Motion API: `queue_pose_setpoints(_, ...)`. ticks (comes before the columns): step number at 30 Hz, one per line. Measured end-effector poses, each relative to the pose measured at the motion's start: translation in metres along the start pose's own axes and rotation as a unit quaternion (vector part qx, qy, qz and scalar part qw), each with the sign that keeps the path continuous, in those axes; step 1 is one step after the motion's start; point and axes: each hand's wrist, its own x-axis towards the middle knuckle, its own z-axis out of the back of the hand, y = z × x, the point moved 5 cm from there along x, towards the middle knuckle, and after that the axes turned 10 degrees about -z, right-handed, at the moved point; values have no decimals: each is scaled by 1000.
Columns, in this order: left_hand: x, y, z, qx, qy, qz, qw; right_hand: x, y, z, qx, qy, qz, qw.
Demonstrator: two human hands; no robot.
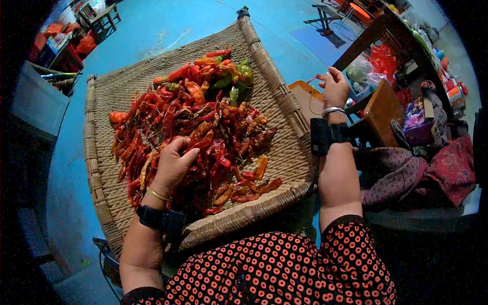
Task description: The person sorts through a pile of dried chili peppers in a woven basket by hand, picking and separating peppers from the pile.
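Observation:
Dried red peppers (190, 119) lie in a heap on a woven tray (284, 168) with a thick rolled rim. A few green peppers (245, 75) sit at the heap's upper right. My left hand (175, 160) is at the lower middle of the heap, its fingers closed over the peppers; what they grip is hidden. Raised beyond the tray's right rim, my right hand (334, 87) pinches a small thin reddish piece (317, 78) between thumb and fingers. Orange and yellowish peppers (262, 166) are scattered near the tray's lower right.
To the right are a wooden board (382, 109), plastic bags (381, 60) and patterned cloth (391, 175). An orange-edged box (306, 99) is just beyond the right rim. A small wooden stool (104, 21) stands at the upper left on the blue floor (152, 30).

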Motion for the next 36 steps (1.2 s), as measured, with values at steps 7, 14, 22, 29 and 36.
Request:
queue_pose_setpoints(7,0,-9,-1,-99,-5,50,994,-20,29,-9,-319,-81,200,923)
queue_pose_setpoints(14,-2,-18,-1,-185,-4,42,982,-149,50,-111,-143,525,188,818)
queue_pose_setpoints(22,-3,-19,-8,-242,27,83,966,-217,29,-133,-280,623,275,676)
queue_pose_setpoints(29,-4,-14,-10,-233,32,93,968,-214,16,-132,-242,656,212,683)
queue_pose_setpoints(36,-2,-16,-6,-304,-23,77,949,-196,14,-127,-301,646,215,668)
